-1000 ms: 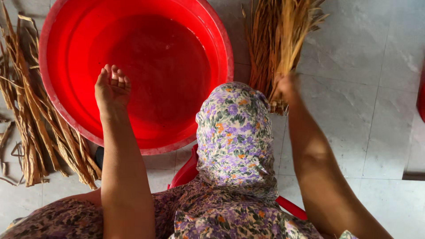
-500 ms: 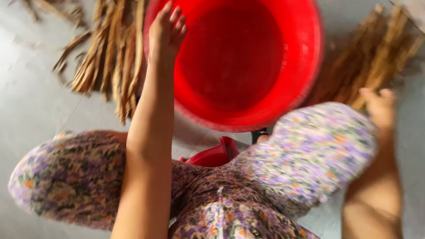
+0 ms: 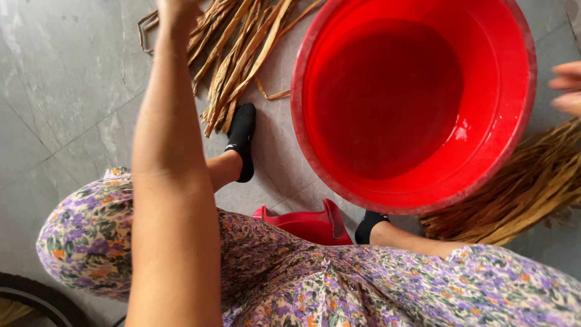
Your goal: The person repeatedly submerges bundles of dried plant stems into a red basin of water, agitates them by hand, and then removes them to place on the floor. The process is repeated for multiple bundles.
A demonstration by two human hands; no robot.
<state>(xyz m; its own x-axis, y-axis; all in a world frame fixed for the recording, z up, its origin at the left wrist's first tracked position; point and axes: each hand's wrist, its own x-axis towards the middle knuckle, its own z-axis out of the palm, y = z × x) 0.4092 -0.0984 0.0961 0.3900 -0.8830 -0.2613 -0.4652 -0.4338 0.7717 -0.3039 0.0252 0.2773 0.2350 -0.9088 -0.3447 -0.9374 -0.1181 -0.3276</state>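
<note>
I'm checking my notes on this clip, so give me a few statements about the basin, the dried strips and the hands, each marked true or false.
1. The red basin holds water. True.
2. The left hand is dipped in the basin. False: it is over the pile of dried strips on the floor, apart from the basin.
3. A second bundle of dried strips lies on the basin's other side. True.
4. The right hand grips a thick bundle. False: only its fingers show at the frame edge, with nothing seen in them.
5. The feet are bare. False: the black sock covers one foot, and the other is socked too.
</note>
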